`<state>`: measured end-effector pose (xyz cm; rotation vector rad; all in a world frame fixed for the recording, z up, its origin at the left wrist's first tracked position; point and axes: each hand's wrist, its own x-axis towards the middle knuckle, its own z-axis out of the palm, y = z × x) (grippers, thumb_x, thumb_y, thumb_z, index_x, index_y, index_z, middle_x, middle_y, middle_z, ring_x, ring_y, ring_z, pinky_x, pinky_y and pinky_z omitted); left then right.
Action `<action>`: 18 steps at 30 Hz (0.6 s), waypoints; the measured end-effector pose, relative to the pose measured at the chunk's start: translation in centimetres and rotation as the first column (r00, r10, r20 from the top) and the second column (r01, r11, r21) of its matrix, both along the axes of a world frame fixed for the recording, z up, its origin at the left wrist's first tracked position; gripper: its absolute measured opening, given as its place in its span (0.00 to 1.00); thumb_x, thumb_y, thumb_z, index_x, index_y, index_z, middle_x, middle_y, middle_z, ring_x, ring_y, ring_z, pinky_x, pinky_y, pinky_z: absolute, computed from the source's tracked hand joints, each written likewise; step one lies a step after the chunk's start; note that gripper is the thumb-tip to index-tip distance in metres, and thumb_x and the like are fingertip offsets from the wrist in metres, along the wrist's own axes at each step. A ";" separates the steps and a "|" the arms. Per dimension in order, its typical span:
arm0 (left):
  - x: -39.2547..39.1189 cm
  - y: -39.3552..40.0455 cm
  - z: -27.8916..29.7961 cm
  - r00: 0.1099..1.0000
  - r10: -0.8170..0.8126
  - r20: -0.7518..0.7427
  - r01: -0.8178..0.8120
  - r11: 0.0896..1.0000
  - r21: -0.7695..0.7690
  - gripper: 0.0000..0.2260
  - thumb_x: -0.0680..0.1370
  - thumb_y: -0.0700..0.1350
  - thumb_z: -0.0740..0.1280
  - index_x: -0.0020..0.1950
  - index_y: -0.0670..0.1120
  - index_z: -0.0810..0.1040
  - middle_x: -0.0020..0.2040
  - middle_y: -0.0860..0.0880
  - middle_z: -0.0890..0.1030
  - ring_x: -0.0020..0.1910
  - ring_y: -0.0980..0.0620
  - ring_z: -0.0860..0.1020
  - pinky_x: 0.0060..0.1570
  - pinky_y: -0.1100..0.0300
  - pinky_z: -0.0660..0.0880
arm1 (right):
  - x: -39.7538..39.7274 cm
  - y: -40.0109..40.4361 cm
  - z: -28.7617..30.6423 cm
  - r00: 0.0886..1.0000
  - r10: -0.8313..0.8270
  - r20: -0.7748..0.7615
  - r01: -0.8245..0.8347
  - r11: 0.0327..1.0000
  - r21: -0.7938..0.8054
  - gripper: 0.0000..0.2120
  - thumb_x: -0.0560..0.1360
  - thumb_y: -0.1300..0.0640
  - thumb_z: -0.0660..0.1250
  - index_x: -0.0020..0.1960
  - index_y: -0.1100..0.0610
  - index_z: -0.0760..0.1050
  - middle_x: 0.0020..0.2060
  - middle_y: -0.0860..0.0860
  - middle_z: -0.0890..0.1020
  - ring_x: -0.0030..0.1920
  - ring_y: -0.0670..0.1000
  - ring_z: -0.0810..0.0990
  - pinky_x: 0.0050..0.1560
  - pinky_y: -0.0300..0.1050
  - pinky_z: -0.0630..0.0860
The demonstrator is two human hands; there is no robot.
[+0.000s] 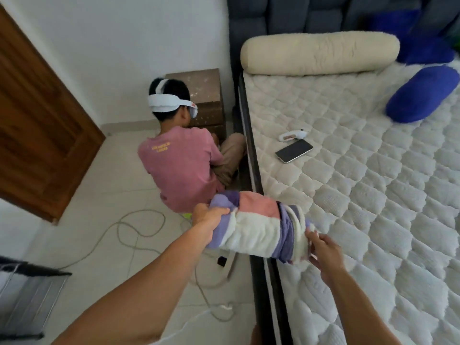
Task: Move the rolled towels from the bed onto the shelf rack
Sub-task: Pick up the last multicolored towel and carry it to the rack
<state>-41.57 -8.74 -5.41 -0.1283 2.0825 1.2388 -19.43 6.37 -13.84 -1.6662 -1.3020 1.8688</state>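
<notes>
A rolled towel (256, 225) in purple, pink and white blocks hangs in the air over the left edge of the bed (361, 183). My left hand (206, 216) grips its left end. My right hand (323, 252) holds its right end, fingers curled around the roll's spiral edge. The shelf rack (27, 295), a dark metal frame with wire shelves, shows only partly at the lower left corner. I see no other rolled towels on the quilted white mattress.
A person in a pink shirt (184, 160) sits on the floor beside the bed, facing a brown box (201, 95). Cables (134, 235) loop across the tiled floor. A phone (293, 150), a white controller (291, 135), a cream bolster (318, 52) and blue cushions (420, 93) lie on the bed. A wooden door (37, 120) stands at left.
</notes>
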 end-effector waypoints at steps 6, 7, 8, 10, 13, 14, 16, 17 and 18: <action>-6.0 -14.8 3.3 0.921 0.357 -0.158 -0.343 0.933 0.106 0.25 0.67 0.51 0.74 0.58 0.37 0.78 0.56 0.41 0.81 0.56 0.41 0.80 0.55 0.54 0.75 | -10.5 -9.4 6.1 0.942 0.295 -0.159 -0.299 0.954 -0.002 0.22 0.73 0.47 0.70 0.61 0.58 0.72 0.53 0.56 0.78 0.52 0.56 0.78 0.57 0.55 0.75; -6.9 -17.7 3.5 0.898 0.411 -0.159 -0.398 0.911 0.108 0.24 0.70 0.50 0.73 0.59 0.36 0.77 0.56 0.41 0.80 0.56 0.41 0.79 0.54 0.55 0.73 | -12.1 -11.5 7.0 0.913 0.359 -0.195 -0.366 0.931 -0.001 0.22 0.72 0.47 0.70 0.60 0.57 0.73 0.54 0.57 0.79 0.53 0.56 0.78 0.57 0.55 0.75; -7.7 -20.9 3.6 0.887 0.431 -0.166 -0.419 0.902 0.104 0.23 0.72 0.50 0.72 0.61 0.36 0.77 0.57 0.40 0.80 0.56 0.40 0.79 0.54 0.55 0.73 | -13.4 -13.7 7.6 0.880 0.424 -0.212 -0.434 0.901 0.000 0.21 0.71 0.46 0.71 0.59 0.57 0.75 0.55 0.59 0.80 0.53 0.56 0.78 0.55 0.53 0.75; -8.4 -28.2 4.7 0.859 0.471 -0.203 -0.459 0.882 0.105 0.22 0.72 0.51 0.72 0.60 0.38 0.78 0.57 0.39 0.81 0.52 0.41 0.80 0.52 0.55 0.74 | -16.1 -18.7 7.2 0.803 0.554 -0.220 -0.572 0.820 -0.018 0.27 0.70 0.45 0.72 0.61 0.62 0.75 0.53 0.67 0.79 0.49 0.57 0.76 0.50 0.49 0.72; -9.1 -39.2 5.3 0.754 0.604 -0.258 -0.597 0.794 0.112 0.20 0.70 0.49 0.74 0.57 0.39 0.79 0.52 0.42 0.82 0.47 0.44 0.79 0.49 0.56 0.76 | -19.3 -27.4 7.4 0.608 0.764 -0.216 -0.788 0.615 -0.042 0.39 0.58 0.39 0.76 0.60 0.63 0.76 0.41 0.59 0.78 0.43 0.57 0.74 0.44 0.48 0.72; -8.9 -44.8 5.7 0.694 0.666 -0.274 -0.663 0.739 0.117 0.18 0.71 0.47 0.73 0.56 0.39 0.79 0.50 0.43 0.81 0.46 0.45 0.78 0.47 0.57 0.74 | -21.3 -32.3 7.1 0.525 0.825 -0.207 -0.850 0.521 -0.080 0.38 0.56 0.39 0.76 0.59 0.60 0.78 0.39 0.57 0.82 0.44 0.56 0.77 0.45 0.49 0.74; -8.9 -46.5 5.9 0.720 0.657 -0.221 -0.652 0.750 0.107 0.16 0.72 0.44 0.72 0.56 0.39 0.79 0.48 0.43 0.80 0.44 0.46 0.77 0.45 0.59 0.71 | -21.6 -33.7 6.4 0.515 0.825 -0.231 -0.854 0.517 -0.058 0.31 0.61 0.42 0.74 0.60 0.55 0.78 0.47 0.55 0.85 0.51 0.59 0.81 0.48 0.54 0.78; -8.6 -49.2 5.8 0.707 0.671 -0.225 -0.669 0.737 0.094 0.16 0.72 0.44 0.72 0.56 0.39 0.79 0.49 0.42 0.81 0.45 0.46 0.77 0.45 0.58 0.71 | -22.3 -36.4 6.4 0.487 0.838 -0.246 -0.871 0.488 -0.059 0.27 0.65 0.44 0.73 0.61 0.53 0.78 0.51 0.57 0.85 0.54 0.61 0.81 0.48 0.57 0.79; -8.3 -52.2 5.8 0.679 0.695 -0.235 -0.702 0.709 0.068 0.16 0.72 0.44 0.72 0.56 0.39 0.80 0.50 0.41 0.82 0.45 0.45 0.78 0.46 0.57 0.73 | -23.3 -39.5 6.2 0.477 0.843 -0.250 -0.877 0.475 -0.072 0.22 0.69 0.48 0.71 0.61 0.53 0.77 0.54 0.58 0.84 0.55 0.62 0.81 0.46 0.57 0.80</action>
